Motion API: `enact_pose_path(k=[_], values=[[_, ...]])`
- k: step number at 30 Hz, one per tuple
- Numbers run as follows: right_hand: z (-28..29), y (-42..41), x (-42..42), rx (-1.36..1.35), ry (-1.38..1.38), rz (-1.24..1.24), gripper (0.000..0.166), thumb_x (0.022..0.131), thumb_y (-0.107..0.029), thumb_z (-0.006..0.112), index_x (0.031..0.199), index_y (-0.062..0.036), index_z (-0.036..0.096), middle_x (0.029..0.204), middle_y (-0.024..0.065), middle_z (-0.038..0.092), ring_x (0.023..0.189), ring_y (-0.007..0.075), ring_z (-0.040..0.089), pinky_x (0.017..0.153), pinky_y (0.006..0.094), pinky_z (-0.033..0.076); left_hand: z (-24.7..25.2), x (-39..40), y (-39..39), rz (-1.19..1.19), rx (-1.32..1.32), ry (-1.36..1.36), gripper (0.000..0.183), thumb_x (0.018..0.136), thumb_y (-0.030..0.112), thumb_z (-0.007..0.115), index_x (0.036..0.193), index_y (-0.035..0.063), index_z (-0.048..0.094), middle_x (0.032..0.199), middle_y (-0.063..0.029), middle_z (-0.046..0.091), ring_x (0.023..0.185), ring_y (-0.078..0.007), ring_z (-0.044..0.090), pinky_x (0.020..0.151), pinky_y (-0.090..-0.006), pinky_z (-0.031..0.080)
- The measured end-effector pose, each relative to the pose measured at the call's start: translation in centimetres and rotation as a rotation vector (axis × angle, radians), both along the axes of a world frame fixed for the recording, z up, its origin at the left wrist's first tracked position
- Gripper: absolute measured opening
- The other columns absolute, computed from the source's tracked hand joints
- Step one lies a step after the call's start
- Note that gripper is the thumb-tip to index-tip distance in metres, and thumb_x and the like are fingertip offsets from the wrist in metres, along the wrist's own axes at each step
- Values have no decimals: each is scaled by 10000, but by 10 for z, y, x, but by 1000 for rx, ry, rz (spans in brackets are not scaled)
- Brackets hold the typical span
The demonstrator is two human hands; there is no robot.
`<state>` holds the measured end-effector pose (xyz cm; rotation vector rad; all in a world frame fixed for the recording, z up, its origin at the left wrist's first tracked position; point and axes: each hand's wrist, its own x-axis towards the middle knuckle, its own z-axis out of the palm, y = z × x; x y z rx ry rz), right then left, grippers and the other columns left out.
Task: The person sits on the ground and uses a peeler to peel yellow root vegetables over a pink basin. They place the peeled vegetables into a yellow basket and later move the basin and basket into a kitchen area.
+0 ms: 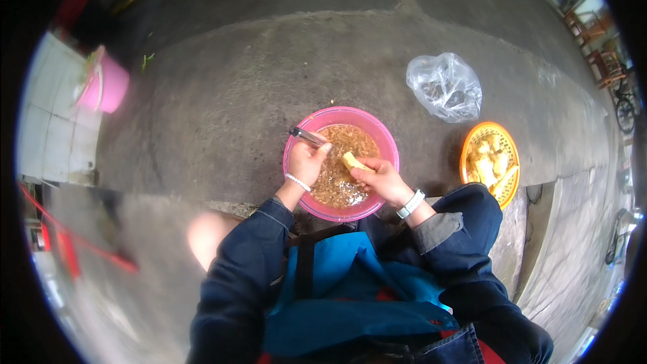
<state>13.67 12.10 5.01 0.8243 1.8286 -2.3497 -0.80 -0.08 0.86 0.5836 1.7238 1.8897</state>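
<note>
My left hand [307, 162] is closed around a thin tool [303, 134] with a dark end, its tip hidden by my fingers; I cannot tell whether it is a knife or a peeler. A pale yellow piece of peeled root [353, 161], possibly ginger, is gripped in my right hand [381, 178]. Both hands are over a round pink plastic basin [389, 144] on the ground. Inside the basin, brown peelings [336, 189] float in murky water. To the right, an orange plastic basket [514, 154] contains several pale yellow root pieces [485, 164].
A clear plastic bag [445, 88] lies on the concrete floor [227, 86] beyond the basket. Far left, a pink bucket [108, 86] appears beside white tiles [60, 126]. A blue apron [343, 313] covers my lap. Wooden chairs [604, 68] stand at the far right.
</note>
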Motion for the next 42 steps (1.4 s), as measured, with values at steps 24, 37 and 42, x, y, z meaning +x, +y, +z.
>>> enact_pose_path(k=[24, 37, 42], values=[[-3, -3, -6, 265, 16, 38, 351, 836, -260, 566, 1044, 21, 541, 866, 85, 617, 813, 102, 531, 715, 264, 434, 48, 34, 3, -204, -13, 75, 107, 780, -13, 564, 884, 0, 545, 797, -37, 582, 744, -85, 565, 677, -216, 458], [7, -10, 0, 543, -82, 143, 378, 811, -306, 582, 1041, -7, 555, 809, 199, 610, 794, 241, 606, 702, 329, 453, 33, 32, 6, -128, -179, 197, 104, 759, 16, 590, 857, 17, 555, 769, -34, 596, 715, -98, 578, 630, -230, 456], [-25, -2, 1, 331, 66, 36, 433, 820, -299, 574, 1122, 0, 493, 921, 176, 599, 863, 222, 583, 753, 307, 441, 18, 9, 3, 0, -219, 153, 92, 772, 31, 597, 851, 22, 550, 752, -17, 574, 674, -75, 551, 584, -211, 459]])
